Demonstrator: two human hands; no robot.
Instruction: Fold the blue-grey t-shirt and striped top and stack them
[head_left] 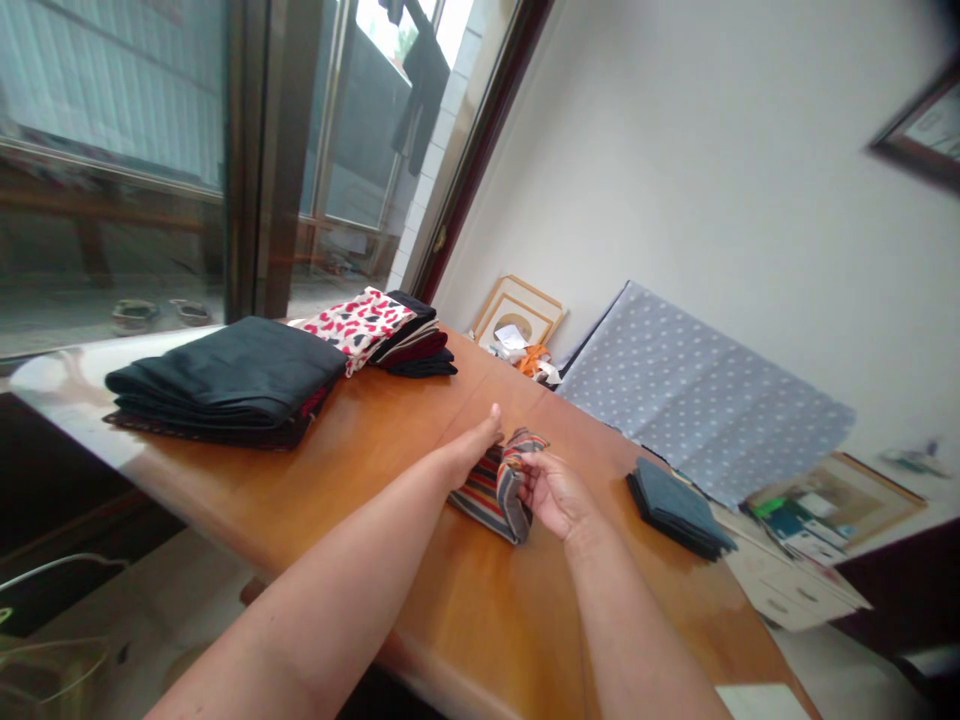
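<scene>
A striped cloth [487,492] in red, cream and dark bands lies bunched on the wooden table [360,480], its folded end rolled upward. My right hand [549,492] pinches the grey-striped upper edge of that cloth between thumb and fingers. My left hand [471,452] presses against the cloth's near side from the left, its fingers partly hidden behind the fold. A small dark grey folded cloth [679,510] lies to the right of my right hand, apart from it.
Farther along the table are a thick stack of dark folded cloth [225,382], a red-and-white patterned cloth [356,325] and a dark folded pile [416,345]. A grey polka-dot cloth [705,400] and a picture frame [517,318] stand beyond the table's far edge.
</scene>
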